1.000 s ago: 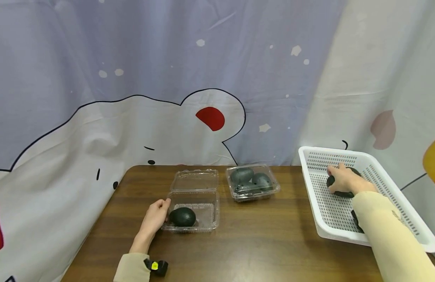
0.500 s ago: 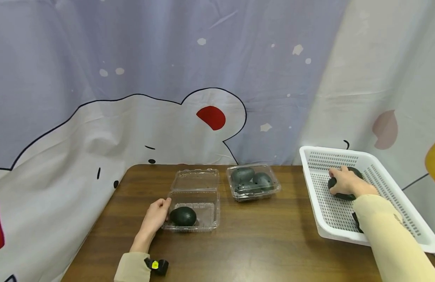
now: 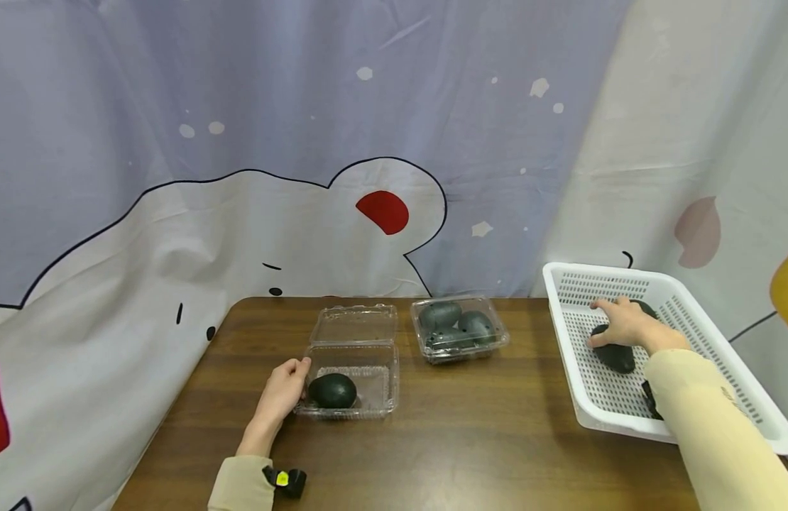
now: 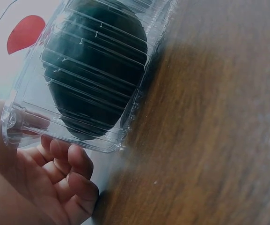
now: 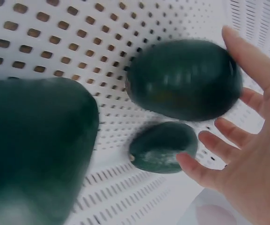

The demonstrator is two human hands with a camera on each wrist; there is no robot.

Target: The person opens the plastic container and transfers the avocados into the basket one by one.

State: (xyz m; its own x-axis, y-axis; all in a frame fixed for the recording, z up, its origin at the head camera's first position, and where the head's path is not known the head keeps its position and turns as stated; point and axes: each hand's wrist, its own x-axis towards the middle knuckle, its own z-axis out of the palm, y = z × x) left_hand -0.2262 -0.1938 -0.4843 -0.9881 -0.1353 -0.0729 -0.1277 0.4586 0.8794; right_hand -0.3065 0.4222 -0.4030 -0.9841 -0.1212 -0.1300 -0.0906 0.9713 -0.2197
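patterned curtain (image 3: 272,106) behind a wood-grained table (image 3: 496,440). at right of the frame, the right hand (image 3: 630,328) reaches into a white slotted basket (image 3: 568,376), fingers spread and grasping nothing, above a dark green fruit (image 3: 614,357); whether thumb and skin meet cannot be told. right wrist view: a large fruit (image 5: 32,145) fills the lower left of the frame, and a smaller-looking fruit (image 5: 165,147) lies at lower centre. left of centre in the head view, the left hand (image 3: 282,383) pinches the left end of a clear clamshell (image 3: 376,390), lid folded back, a single fruit (image 3: 333,391) inside at left. upper centre right: a closed clear box (image 3: 499,341). for a sound grip, thumb and fingers should probably oppose across the fruit's broad middle, clear of its neighbours; the clamshell's thin wall likely needs only light steadying.
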